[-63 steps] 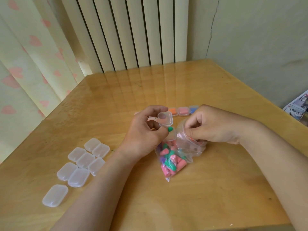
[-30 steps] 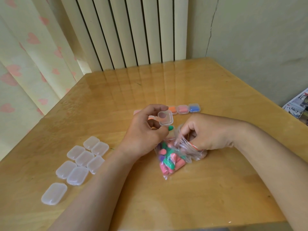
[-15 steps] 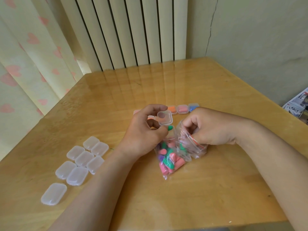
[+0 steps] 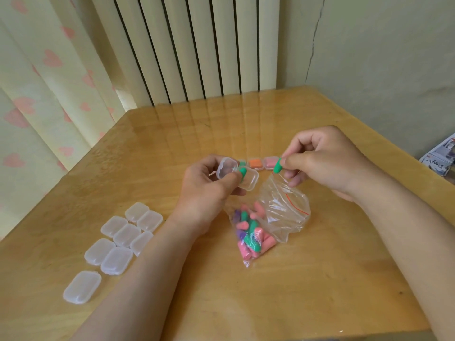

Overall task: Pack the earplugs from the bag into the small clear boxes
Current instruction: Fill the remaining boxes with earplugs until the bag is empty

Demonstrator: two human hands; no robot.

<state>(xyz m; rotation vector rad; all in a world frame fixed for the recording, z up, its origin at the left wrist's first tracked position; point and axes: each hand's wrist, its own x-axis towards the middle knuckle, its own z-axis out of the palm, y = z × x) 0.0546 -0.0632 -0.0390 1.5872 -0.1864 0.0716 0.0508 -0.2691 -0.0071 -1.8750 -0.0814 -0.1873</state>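
Head view: right hand (image 4: 325,161), fingers (image 4: 294,165) pinching a green earplug (image 4: 277,167), should ease it into the open box (image 4: 249,183) the left hand (image 4: 204,190) grips.

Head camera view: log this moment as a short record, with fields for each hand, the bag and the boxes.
left hand: holds open clear box, green earplug in it by the thumb
right hand: pinches second green earplug above the bag
bag: open on table, pink, green and purple earplugs inside
empty boxes: eight, closed, at left
filled boxes: row behind the hands, orange and pink visible
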